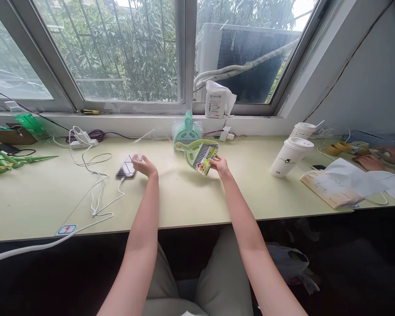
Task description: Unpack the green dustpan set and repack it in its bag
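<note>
My left hand (145,166) rests on the pale green desk (184,197), its fingers closed on the right end of a phone (127,167) that lies flat with a white cable plugged in. My right hand (220,165) grips the lower right edge of a light green mini dustpan set (198,153) in clear packaging with a colourful label, tilted just above the desk. Behind it a teal dustpan set (187,131) leans against the window ledge.
White cables (97,184) and a power strip (82,140) lie at the left, with a green bottle (29,123) and green toys (6,161). Two paper cups (289,156) and a paper bag (335,184) stand at the right, where another person's hands (378,160) work.
</note>
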The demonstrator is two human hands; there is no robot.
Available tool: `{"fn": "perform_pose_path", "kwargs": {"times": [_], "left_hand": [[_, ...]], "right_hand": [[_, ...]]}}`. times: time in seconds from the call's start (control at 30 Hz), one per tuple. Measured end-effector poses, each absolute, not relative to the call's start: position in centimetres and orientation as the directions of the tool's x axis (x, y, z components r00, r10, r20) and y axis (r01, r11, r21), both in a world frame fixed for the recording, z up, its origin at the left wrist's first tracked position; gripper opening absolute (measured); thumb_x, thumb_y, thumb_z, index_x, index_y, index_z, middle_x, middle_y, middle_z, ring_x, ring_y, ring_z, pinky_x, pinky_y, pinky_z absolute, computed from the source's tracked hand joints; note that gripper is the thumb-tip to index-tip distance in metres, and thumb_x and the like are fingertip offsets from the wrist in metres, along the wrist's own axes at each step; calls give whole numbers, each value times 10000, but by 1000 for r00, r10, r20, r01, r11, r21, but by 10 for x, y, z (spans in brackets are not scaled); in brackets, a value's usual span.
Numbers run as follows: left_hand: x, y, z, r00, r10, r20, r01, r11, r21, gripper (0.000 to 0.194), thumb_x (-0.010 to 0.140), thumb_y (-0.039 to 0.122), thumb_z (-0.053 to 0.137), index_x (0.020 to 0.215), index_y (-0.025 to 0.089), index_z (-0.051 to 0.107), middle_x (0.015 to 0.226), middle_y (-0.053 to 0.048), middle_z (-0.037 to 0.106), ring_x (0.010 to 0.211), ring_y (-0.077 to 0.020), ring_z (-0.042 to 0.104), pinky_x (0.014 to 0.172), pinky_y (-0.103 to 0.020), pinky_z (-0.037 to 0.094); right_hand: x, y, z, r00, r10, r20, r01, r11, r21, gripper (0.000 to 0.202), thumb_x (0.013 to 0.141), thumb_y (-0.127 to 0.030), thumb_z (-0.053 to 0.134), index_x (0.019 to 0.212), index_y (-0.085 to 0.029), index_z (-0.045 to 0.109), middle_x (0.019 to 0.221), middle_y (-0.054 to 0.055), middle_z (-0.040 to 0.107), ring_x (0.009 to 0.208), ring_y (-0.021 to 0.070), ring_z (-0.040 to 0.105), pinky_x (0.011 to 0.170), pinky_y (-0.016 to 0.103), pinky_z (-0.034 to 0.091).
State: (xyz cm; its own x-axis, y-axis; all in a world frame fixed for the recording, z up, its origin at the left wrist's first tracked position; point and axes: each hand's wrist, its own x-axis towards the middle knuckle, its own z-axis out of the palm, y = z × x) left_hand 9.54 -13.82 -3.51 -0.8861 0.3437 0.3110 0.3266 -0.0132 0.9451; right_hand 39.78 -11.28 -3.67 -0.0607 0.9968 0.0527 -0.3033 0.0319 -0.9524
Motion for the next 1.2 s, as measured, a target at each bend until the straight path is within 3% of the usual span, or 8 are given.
{"fn": "perform_pose_path", "kwargs": {"times": [0.13,0.23,0.37,0.43,0.53,0.73,1.0,1.2], "left_hand": [[93,-148,-31,-896,183,404,428,110,897,766,826,226,575,1447,71,154,1538,-233,140,1459,-269,10,1175,-455,22],[103,-154,-25,-845,181,503,524,93,847,894,815,319,604,1479,104,46,1566,-204,-21,1446,-280,-125,1166,-498,-7],[136,-150,-23,-613,543,574,538,-246,806,493,920,377,433,1377,198,379,1496,-146,311,1426,-264,210,1144,-473,215],[158,-143,-27,-417,798,435,281,-342,897,420,938,437,375,1250,191,511,1283,-149,548,1263,-260,471,1044,-445,392],[186,-136,-38,-61,984,165,-107,-170,980,479,913,526,390,1232,190,513,1059,-135,653,1002,-241,631,874,-422,519],[193,-134,-53,-68,997,-29,-229,13,973,346,814,372,626,1117,214,573,889,-65,654,791,-206,652,779,-393,550],[181,-127,-59,-282,955,96,-41,-112,993,168,801,371,618,864,226,673,958,-60,657,1066,-239,569,955,-361,429],[181,-129,-59,-254,955,152,138,-120,983,303,846,473,537,789,204,666,889,-65,665,956,-238,593,909,-355,423]], "right_hand": [[403,-109,-40,103,993,-55,-402,-9,-916,251,709,-54,682,930,-153,617,815,36,726,732,161,693,763,331,604],[405,-107,-43,135,986,-98,-428,-31,-903,235,722,-52,662,927,-158,622,807,26,722,737,155,695,760,313,609],[402,-106,-45,110,991,-77,-433,-22,-901,249,714,-86,683,941,-168,622,838,27,725,779,161,699,768,308,610],[399,-107,-46,68,997,-41,-446,-7,-895,265,708,-104,699,952,-171,619,867,32,727,801,162,700,784,307,605],[394,-110,-44,-19,1000,23,-443,12,-896,280,708,-121,715,963,-174,613,905,37,727,811,158,699,788,295,599],[385,-113,-42,-107,994,-4,-261,-32,-965,124,817,-224,642,913,-152,611,842,60,723,680,160,694,682,313,608],[432,-95,-50,566,785,-251,-400,-5,-916,330,961,-394,290,1034,-200,547,921,78,687,708,134,703,616,265,601],[447,-90,-50,566,800,-200,-323,-8,-946,482,959,-397,134,1020,-184,562,1039,108,659,752,107,685,631,236,554]]}}
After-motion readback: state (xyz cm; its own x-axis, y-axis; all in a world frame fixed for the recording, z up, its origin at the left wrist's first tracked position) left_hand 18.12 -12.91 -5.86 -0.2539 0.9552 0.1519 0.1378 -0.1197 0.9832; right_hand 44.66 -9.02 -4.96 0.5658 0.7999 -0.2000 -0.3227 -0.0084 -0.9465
